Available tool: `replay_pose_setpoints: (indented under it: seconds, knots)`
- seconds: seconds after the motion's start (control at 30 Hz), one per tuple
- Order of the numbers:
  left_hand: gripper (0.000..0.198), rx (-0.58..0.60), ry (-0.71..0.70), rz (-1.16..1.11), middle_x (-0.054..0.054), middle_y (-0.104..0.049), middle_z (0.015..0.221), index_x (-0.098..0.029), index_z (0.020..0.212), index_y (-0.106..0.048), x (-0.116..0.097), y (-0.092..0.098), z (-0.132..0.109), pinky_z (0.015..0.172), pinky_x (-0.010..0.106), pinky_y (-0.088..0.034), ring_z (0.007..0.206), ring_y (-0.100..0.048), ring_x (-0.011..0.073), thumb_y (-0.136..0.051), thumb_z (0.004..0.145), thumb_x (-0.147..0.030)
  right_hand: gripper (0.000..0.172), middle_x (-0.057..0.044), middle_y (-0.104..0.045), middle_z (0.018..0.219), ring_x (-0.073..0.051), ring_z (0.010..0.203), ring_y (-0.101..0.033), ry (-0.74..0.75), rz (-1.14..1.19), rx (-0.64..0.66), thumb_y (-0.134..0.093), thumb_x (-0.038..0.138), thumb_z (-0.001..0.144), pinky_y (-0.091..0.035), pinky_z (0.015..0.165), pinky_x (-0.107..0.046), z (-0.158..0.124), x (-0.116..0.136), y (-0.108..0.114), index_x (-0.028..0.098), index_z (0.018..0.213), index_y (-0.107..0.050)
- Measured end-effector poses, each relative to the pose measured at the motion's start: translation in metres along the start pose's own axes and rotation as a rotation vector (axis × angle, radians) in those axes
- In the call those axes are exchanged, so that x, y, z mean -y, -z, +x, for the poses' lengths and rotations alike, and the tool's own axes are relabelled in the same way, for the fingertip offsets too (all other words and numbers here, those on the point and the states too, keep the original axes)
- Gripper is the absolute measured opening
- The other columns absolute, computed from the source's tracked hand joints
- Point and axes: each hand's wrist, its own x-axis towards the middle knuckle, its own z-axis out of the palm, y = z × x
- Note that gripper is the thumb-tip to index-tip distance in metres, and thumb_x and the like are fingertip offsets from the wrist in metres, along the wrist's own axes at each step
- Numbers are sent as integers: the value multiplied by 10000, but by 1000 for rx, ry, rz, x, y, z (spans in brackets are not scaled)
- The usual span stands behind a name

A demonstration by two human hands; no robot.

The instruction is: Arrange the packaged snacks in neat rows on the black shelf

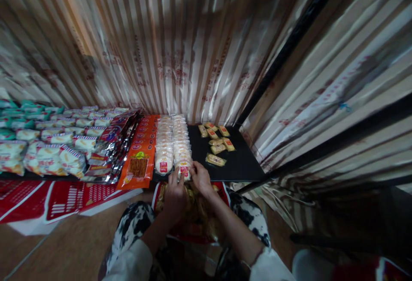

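Observation:
At the front of the right-hand row, my left hand (175, 190) and my right hand (200, 177) are both on a clear-wrapped white round rice cracker packet (184, 172) with a red label. The left fingers press its lower left side; the right fingers pinch its right edge. Beside it runs a second row of rice cracker packets (164, 161), overlapping one another back to front. Both rows lie on a black shelf (240, 161). Under my forearms, between my knees, sits a red-edged box (225, 195) with yellowish wrapped packets inside, partly hidden by my arms.
Small yellow wrapped packets (216, 159) lie loosely on the shelf to the right. Leftward are orange snack bags (140, 165), dark red shiny bags (107, 156), white snack bags (48, 158) and green ones (22, 116). Striped plastic sheeting (180, 49) hangs behind; a black pole (289, 36) slants at right.

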Motion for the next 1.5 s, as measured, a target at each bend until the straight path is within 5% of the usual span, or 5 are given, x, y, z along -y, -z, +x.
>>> replay_pose_setpoints:
  seconds: [0.57,0.77,0.9,1.13,1.5]
  knots:
    - [423,-43,-52,42,211,-485,1295,-76,1201,-528,11,-16,13,968,436,-434,1221,-435,287,-413,794,-62,355,-144,-590,1024,-234,969,-539,74,27,-193,-442,317,849,-439,894,-376,10,-9,-20,107,1102,-577]
    - [422,0,-45,40,209,-470,1313,-80,1202,-522,10,-8,11,951,445,-442,1218,-431,295,-394,799,-69,331,-114,-619,996,-197,911,-576,11,105,-246,-430,318,858,-479,797,-308,-19,-19,-8,136,1100,-563]
    - [443,42,-66,15,201,-443,1338,-74,1216,-504,6,-4,5,978,449,-419,1250,-393,298,-389,789,-55,256,-75,-666,921,-174,840,-616,-38,-31,-81,-402,294,879,-466,767,-272,-63,-43,12,182,920,-628]
    - [376,107,-40,-34,168,-403,1368,-122,1115,-560,-10,-5,-21,1014,456,-387,1285,-357,288,-455,761,-51,308,-120,-671,1043,-248,991,-612,-8,-436,577,-641,301,740,-462,797,-293,-140,-71,32,203,1033,-640]
    - [292,483,-43,-166,127,-522,1285,-164,1039,-608,-31,-18,-79,1001,399,-403,1223,-453,223,-477,793,-76,295,-173,-681,993,-261,941,-652,-139,-601,633,-480,7,750,-481,770,-351,-156,-67,25,120,983,-622]
